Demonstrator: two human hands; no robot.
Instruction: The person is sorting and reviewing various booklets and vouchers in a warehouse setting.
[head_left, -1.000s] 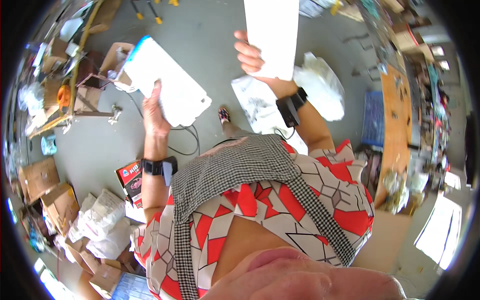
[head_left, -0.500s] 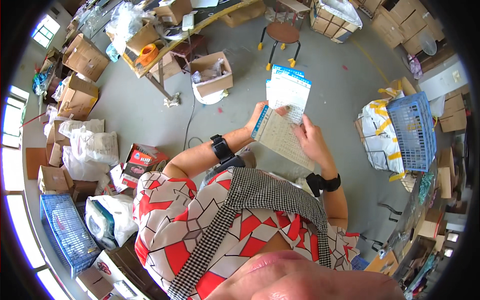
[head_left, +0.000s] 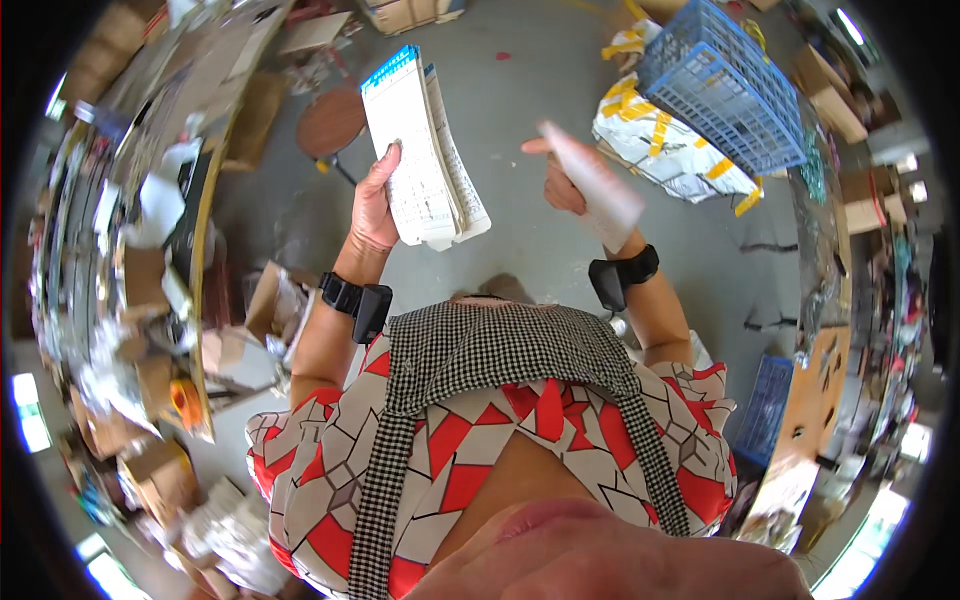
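Presently, both hands are raised over a grey concrete floor [head_left: 520, 245]. Places below are taken from the sheaf of paper forms [head_left: 405, 140], as it lies in the head view.

Left hand [head_left: 376, 208]: grasping the sheaf near its left edge, thumb laid flat on the front sheet, remaining fingers hidden behind. Sheaf held up and leaning slightly, blue-printed heading at its upper end; the sheets fan out on the right side, lower corners uneven. Writing on them too small to read.

Right hand [head_left: 568, 188]: to the right of the sheaf, well apart from it. Index finger extended toward the sheaf, other fingers curled, grasping a loose paper slip [head_left: 603, 195]. Slip blurred; exact finger contact cannot be told. Each wrist bears a black strap with a dark box, both below the sheaf.

Surroundings: round brown stool [head_left: 330, 120] immediately left of the sheaf, down at floor level. Farther left, a long cluttered workbench [head_left: 222, 150]; orange tape roll [head_left: 185, 402] at its near end, lower left of the sheaf. Open cardboard box [head_left: 262, 300] with clear plastic inside, also lower left. Far right of the sheaf, a blue plastic crate [head_left: 725, 90] against a white bundle [head_left: 672, 150] crossed with yellow tape. Directly below the sheaf, a black-and-white checked apron [head_left: 490, 350] over a red, white and grey patterned top [head_left: 325, 480].
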